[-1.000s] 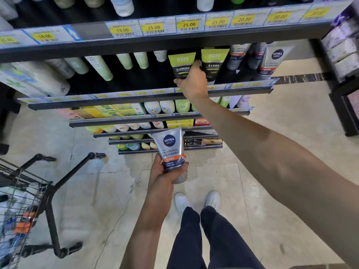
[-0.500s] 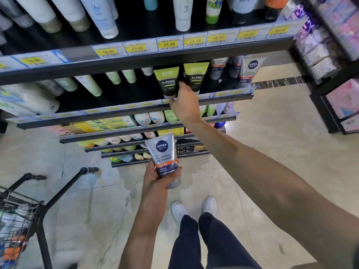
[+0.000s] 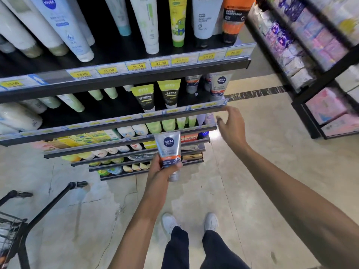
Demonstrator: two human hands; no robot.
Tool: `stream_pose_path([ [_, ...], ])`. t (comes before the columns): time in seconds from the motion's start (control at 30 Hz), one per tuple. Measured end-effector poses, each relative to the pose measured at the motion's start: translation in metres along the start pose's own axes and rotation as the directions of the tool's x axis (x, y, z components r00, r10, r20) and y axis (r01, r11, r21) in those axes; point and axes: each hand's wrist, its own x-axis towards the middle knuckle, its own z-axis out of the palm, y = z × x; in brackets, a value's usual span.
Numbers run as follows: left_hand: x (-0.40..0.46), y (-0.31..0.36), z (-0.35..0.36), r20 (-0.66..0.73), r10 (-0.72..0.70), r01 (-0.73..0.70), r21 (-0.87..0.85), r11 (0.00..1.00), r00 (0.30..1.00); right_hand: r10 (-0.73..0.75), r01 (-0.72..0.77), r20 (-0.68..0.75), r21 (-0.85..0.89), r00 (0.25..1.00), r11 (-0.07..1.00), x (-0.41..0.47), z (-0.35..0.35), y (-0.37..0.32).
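My left hand (image 3: pixel 160 169) grips a silver Nivea Men tube (image 3: pixel 169 150) upright, cap down, in front of the lower shelves. My right hand (image 3: pixel 231 126) hovers empty with relaxed fingers off the right end of the second shelf (image 3: pixel 194 111). On that shelf stand two green-and-black tubes (image 3: pixel 155 96) and, at the right end, a matching Nivea Men tube (image 3: pixel 219 86).
The black shelving unit (image 3: pixel 136 74) with yellow price tags carries many tubes on several levels. A second rack (image 3: pixel 320 61) with pink and purple packs stands at the right. A shopping cart (image 3: pixel 13 226) is at the lower left. My white shoes (image 3: pixel 190 223) stand on pale floor tiles.
My right hand has left the green-and-black tubes and moved right and out past the shelf's end, empty. The view has tilted up. My left hand keeps its hold on the tube.
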Motion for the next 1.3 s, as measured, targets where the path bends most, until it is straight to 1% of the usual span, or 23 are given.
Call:
stream_pose_path([
  [0.13,0.035,0.006,0.046,-0.033,0.031,-0.03,0.045,0.999,0.999,-0.014,0.015,-0.015,0.042,1.0,0.999,0.045,-0.014,0.022],
  [0.33,0.088,0.019,0.104,-0.122,0.144,-0.132,0.1,0.986,0.982,-0.085,0.077,0.13,0.068,0.988,0.995,0.083,-0.006,0.039],
  [0.4,0.104,0.025,0.119,-0.157,0.175,-0.158,0.111,0.981,0.972,-0.113,0.098,0.148,0.104,0.982,0.99,0.087,0.0,0.047],
  [0.47,0.12,0.029,0.13,-0.176,0.215,-0.194,0.129,0.972,0.96,-0.119,0.101,0.133,0.136,0.984,0.986,0.089,0.006,0.053],
  [0.53,0.135,0.032,0.137,-0.198,0.252,-0.223,0.156,0.962,0.947,-0.116,0.099,0.11,0.152,0.987,0.983,0.09,0.011,0.057],
  [0.7,0.171,0.044,0.145,-0.259,0.289,-0.225,0.25,0.942,0.922,-0.134,0.115,0.093,0.187,0.987,0.976,0.09,0.02,0.064],
  [0.9,0.2,0.06,0.151,-0.319,0.424,-0.303,0.364,0.881,0.848,-0.148,0.132,0.073,0.195,0.986,0.972,0.09,0.024,0.068],
  [1.1,0.214,0.057,0.153,-0.271,0.526,-0.39,0.426,0.817,0.806,-0.147,0.131,0.071,0.188,0.987,0.973,0.09,0.027,0.069],
  [1.3,0.226,0.058,0.151,-0.263,0.553,-0.354,0.54,0.764,0.791,-0.13,0.114,0.071,0.197,0.989,0.974,0.089,0.027,0.067],
])
